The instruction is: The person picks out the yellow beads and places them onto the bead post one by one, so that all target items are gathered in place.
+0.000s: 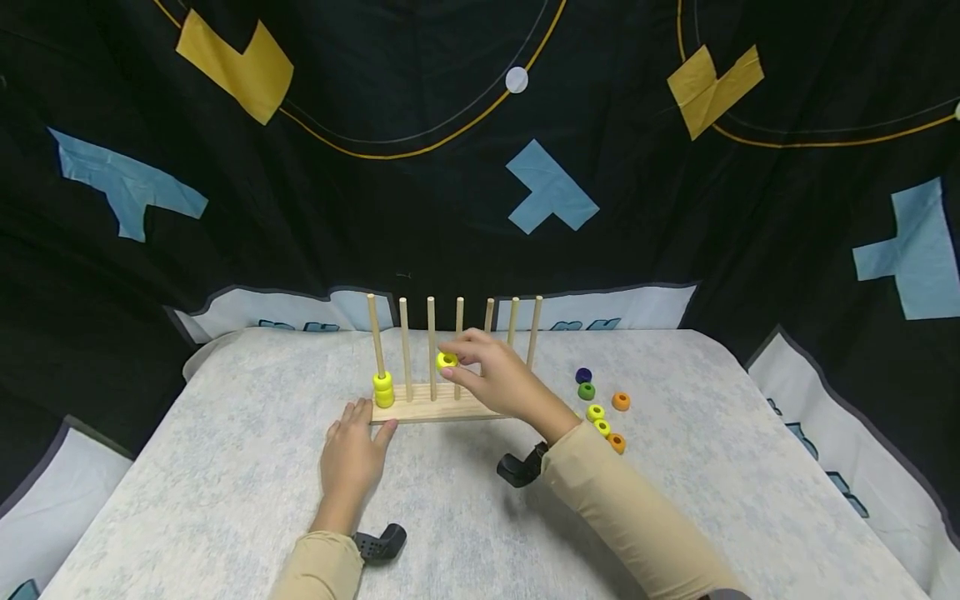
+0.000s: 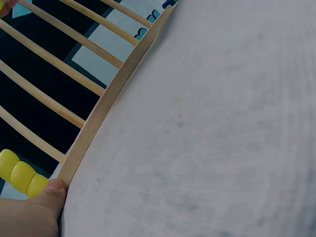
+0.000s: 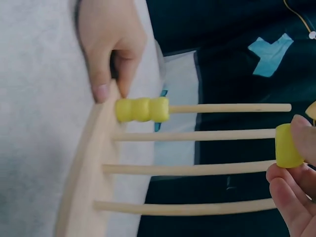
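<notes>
A wooden peg rack (image 1: 427,408) with a row of upright pegs stands on the table. Its leftmost peg carries three stacked yellow beads (image 3: 142,109). My left hand (image 1: 352,454) holds the left end of the base, thumb (image 2: 54,190) on the front side and fingers around the back, as the right wrist view shows. My right hand (image 1: 491,375) pinches another yellow bead (image 3: 288,146) between thumb and fingertips. That bead is up in the air near the middle pegs, not on any peg. The right hand hides part of the rack's right side in the head view.
Loose beads lie on the table right of the rack: a dark blue one (image 1: 583,376), a green one (image 1: 587,391), orange ones (image 1: 621,402) and yellow ones (image 1: 596,412). My right forearm (image 1: 622,500) partly covers that group. A dark cloth (image 1: 405,217) hangs behind the table.
</notes>
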The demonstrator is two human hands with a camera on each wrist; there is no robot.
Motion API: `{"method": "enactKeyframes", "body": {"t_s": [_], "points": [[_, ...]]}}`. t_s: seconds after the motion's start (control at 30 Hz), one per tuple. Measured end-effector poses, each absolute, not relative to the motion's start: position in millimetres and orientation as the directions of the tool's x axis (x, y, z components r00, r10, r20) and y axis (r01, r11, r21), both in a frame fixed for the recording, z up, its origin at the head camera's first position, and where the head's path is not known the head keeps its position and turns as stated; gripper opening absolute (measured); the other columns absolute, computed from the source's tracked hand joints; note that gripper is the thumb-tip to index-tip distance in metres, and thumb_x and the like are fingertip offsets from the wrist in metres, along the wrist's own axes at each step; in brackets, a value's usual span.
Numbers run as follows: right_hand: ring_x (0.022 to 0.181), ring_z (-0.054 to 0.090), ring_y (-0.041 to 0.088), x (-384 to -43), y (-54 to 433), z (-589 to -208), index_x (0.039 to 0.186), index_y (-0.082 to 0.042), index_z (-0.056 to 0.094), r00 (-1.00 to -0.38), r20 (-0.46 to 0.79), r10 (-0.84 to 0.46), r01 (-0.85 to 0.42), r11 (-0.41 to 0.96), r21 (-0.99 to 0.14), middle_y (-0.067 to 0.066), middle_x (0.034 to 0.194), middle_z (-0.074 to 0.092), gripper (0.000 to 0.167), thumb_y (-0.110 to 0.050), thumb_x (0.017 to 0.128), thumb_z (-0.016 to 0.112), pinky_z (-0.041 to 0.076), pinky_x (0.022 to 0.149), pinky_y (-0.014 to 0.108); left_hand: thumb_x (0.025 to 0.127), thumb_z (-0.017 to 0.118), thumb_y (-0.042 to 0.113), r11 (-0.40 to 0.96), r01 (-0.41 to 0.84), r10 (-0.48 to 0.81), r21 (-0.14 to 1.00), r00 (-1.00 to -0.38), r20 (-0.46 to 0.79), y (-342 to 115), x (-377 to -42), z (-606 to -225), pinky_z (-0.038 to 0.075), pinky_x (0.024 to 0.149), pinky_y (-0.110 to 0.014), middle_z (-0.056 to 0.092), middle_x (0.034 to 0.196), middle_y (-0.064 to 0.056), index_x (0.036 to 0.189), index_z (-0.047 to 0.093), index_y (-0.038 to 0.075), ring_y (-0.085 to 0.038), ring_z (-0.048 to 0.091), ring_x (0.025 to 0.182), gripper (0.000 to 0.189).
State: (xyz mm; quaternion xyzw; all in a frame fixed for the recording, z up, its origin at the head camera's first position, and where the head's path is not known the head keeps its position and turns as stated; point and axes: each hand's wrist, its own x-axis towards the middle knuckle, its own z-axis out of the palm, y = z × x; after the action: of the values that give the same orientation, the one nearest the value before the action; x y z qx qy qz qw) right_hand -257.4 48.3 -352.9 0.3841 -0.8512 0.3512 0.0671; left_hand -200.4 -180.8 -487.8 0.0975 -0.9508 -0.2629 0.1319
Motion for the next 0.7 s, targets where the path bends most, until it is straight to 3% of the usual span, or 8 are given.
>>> {"method": "enactKeyframes", "body": {"t_s": [0.47,0.7], "points": [[0.102,0.068,0.016,-267,30,-316,0.13,-0.005,0.064,-0.647,0.542,-0.536,-0.762,0.434,-0.481,0.007,0.125,0.069,0.04,-0.013,0.092,0.072,0.058,0.091,0.022,0.098,0.06,0.04,0.841,-0.116,-0.254,0.529,-0.947,0.197,-183,-201,-491,0.019,0.124,-0.053,0.04,0.153,-0.024,0.148,0.04,-0.005,-0.041,0.03,0.148,0.069],[0.101,0.07,0.018,-274,23,-306,0.13,-0.004,0.064,-0.648,0.584,-0.488,-0.761,0.433,-0.483,0.01,0.126,0.069,0.039,-0.008,0.092,0.071,0.059,0.083,0.018,0.098,0.059,0.041,0.845,-0.101,-0.245,0.525,-0.946,0.213,-185,-201,-493,0.019,0.124,-0.054,0.041,0.153,-0.024,0.147,0.041,-0.005,-0.041,0.03,0.148,0.069]]}}
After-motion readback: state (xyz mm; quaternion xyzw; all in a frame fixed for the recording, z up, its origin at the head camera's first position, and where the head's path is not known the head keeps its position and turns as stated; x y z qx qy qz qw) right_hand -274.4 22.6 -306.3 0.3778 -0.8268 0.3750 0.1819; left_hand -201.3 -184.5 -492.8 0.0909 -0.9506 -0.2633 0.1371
